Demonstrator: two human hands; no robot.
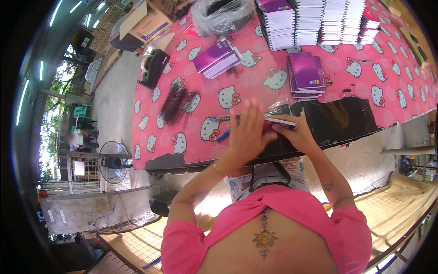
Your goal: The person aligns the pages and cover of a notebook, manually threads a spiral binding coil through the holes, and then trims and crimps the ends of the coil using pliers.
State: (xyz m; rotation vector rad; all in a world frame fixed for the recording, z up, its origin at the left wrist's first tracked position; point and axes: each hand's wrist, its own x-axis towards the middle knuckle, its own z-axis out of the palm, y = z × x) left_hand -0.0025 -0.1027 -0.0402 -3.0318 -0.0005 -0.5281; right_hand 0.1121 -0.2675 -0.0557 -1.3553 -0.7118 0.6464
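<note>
My left hand [246,134] lies flat, fingers spread, pressing on a notebook in a clear plastic sleeve [277,111] at the table's near edge. My right hand [294,130] grips the right end of that sleeved notebook, thumb on top of its white page edge. The notebook's cover is mostly hidden under my hands. A blue pen [222,118] lies just left of my left hand on the pink cartoon-cat tablecloth [255,77].
Purple spiral notebooks sit in a fanned pile [216,57] and a small stack [306,73]. Tall notebook stacks [315,20] line the far side. Black spiral bindings [179,102], a tape dispenser [153,64], a plastic bag [222,16], a cardboard box [143,23]. Floor fan [112,162] at left.
</note>
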